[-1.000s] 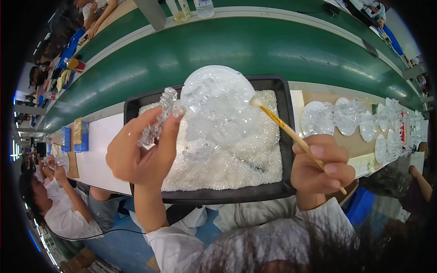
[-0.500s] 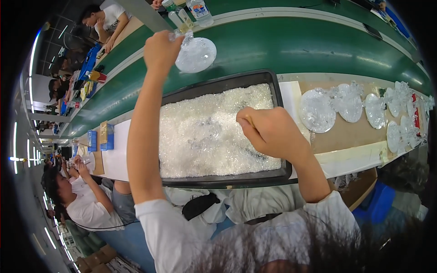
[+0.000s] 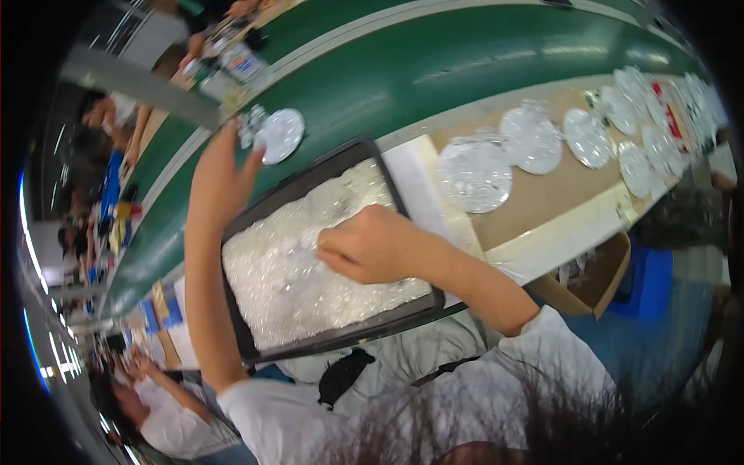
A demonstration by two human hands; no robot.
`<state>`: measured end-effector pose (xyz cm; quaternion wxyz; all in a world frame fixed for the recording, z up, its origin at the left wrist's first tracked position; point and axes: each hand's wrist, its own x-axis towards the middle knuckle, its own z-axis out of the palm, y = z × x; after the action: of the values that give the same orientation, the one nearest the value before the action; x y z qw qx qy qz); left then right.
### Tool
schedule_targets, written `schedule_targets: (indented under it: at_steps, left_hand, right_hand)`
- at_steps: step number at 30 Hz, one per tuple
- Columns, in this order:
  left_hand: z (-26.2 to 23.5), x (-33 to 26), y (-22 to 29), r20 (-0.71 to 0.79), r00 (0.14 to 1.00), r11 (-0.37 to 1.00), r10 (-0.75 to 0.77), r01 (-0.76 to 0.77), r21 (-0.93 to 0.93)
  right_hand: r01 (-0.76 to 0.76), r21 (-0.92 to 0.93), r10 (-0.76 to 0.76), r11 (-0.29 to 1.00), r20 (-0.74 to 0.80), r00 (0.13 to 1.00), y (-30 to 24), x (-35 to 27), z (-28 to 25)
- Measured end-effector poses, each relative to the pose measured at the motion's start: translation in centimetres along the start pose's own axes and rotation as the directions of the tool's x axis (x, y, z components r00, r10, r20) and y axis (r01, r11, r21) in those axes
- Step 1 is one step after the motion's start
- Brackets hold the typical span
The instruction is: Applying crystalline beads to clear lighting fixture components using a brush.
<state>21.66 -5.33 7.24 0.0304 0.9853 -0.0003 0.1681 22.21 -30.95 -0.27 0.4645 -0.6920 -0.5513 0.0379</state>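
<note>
Since the frame half a second back: whole view swung and tilted, tray now running diagonally through the middle; left arm still stretched far out, but fingers now spread loose beside the disc rather than closed around it.

Far left edge of the frame: other people in white shirts bent over the same long bench, blurred and small.

Left of centre: left hand raised at the end of a long reach, fingers open and splayed, fingertips close to a round clear faceted disc lying on the green conveyor belt. Touching the disc or just short of it: cannot tell. Beside the disc toward the hand, a small clear cluster, too blurred to name.

Centre: shallow black tray heaped with small clear crystal pieces, filling it nearly edge to edge. Right hand resting knuckles-up on the heap, fingers curled under into a loose fist; anything gripped inside hidden from view.

Right of centre: a white sheet just beside the tray, then a tan bench surface carrying a row of round clear discs, close together, trailing toward the upper right rim.

Lower right: open cardboard box under the bench edge, next to something blue.
</note>
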Motion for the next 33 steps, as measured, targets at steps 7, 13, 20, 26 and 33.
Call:
schedule_targets:
  at_steps: [7, 13, 20, 26, 33]
  left_hand:
    - [-5.4, -11.9, 14.8, 0.459, 0.873, 0.89, 0.165, -0.332, 0.312]
    - [0.2, -12.5, 9.4, 0.596, 0.802, 0.754, 0.034, -0.412, 0.512]
    - [-3.6, -9.6, 5.6, 0.275, 0.958, 0.957, 0.08, -0.151, 0.247]
    - [-2.9, -10.3, 3.3, 0.328, 0.902, 0.913, -0.283, 0.358, -0.198]
    - [-2.2, -11.4, 4.5, 0.324, 0.903, 0.883, -0.282, 0.376, -0.28]
  right_hand:
    - [0.079, 0.137, -0.014, 0.987, -0.425, 0.905, -0.3, 0.3, -0.2]
    - [0.09, 0.29, 0.029, 0.953, -0.383, 0.923, 0.2, -0.6, -0.9]
    - [0.154, 0.432, 0.076, 0.889, -0.47, 0.879, 0.1, -1.5, -1.3]
    - [0.189, 0.453, 0.086, 0.871, -0.519, 0.851, 0.4, -2.1, -1.0]
    - [0.197, 0.335, 0.018, 0.921, -0.543, 0.839, 0.5, -2.5, -0.9]
